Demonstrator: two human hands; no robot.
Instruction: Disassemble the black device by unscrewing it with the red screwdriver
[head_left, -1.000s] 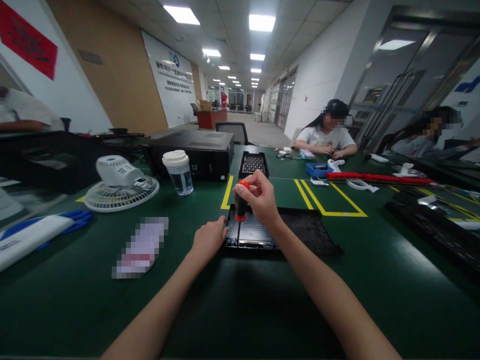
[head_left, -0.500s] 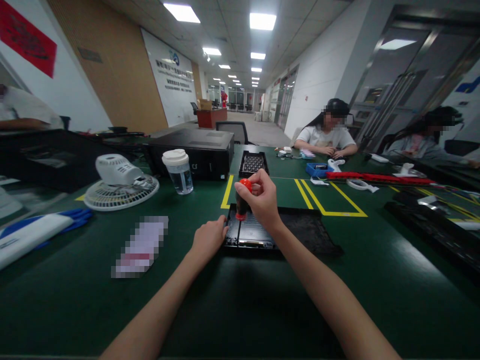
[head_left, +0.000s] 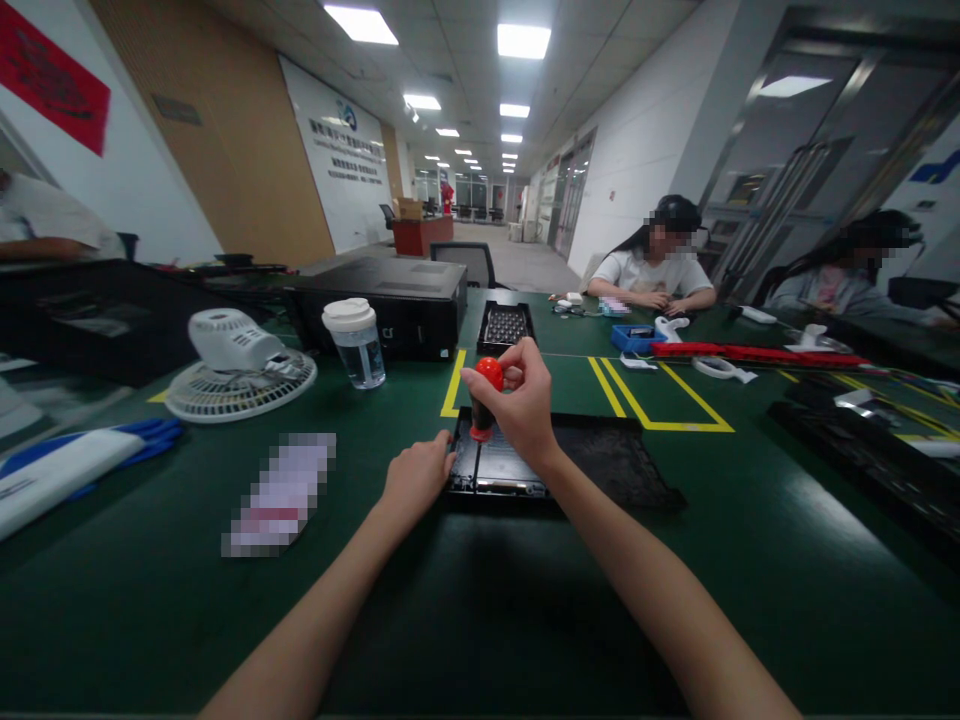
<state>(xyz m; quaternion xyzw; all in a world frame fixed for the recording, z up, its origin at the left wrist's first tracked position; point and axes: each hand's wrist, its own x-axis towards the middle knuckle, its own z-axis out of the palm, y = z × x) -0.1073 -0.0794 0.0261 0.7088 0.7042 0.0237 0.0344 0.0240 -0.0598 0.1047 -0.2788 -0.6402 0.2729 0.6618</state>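
A black panel (head_left: 607, 460) lies on the green table, with a silvery part set in its left portion. My right hand (head_left: 523, 400) is closed round the red-topped handle of a screwdriver (head_left: 482, 412), which stands nearly upright with its shaft pointing down at the panel's left portion. Where the tip meets the panel is too small to tell. My left hand (head_left: 420, 478) grips the panel's left edge, its fingertips partly hidden behind that edge.
A lidded cup (head_left: 355, 345), a white fan part (head_left: 236, 370) and a large black case (head_left: 390, 300) stand left of the panel. A black tray (head_left: 507, 328) lies beyond it. To the right are a blue box (head_left: 632, 338) and a red strip (head_left: 750, 355). People sit farther back.
The fingers of my right hand have shifted slightly on the screwdriver, and its red top has moved slightly left. My left hand holds its place.
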